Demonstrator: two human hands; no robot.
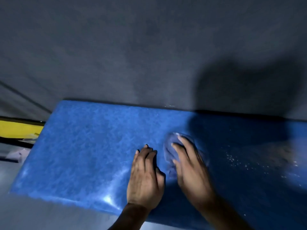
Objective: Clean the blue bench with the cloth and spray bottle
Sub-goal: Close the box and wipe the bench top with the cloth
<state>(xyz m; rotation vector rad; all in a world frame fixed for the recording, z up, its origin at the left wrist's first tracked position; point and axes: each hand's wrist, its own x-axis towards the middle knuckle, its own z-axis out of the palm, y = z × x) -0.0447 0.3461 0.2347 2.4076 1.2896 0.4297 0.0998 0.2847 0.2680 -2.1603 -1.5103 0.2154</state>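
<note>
Your right hand [191,168] pressing flat, fingers spread, on one blurred cloth [170,151], your left hand [145,178] open just beside it, both on one blue desk [83,146]

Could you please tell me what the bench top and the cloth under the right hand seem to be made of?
Bench: probably plastic or a painted hard top, semi-glossy; it shows bright glare patches and fine pale scuffs. Cloth: looks like thin, soft fabric, pale bluish, bunched under the right hand; motion blur leaves its weave unclear.
</note>
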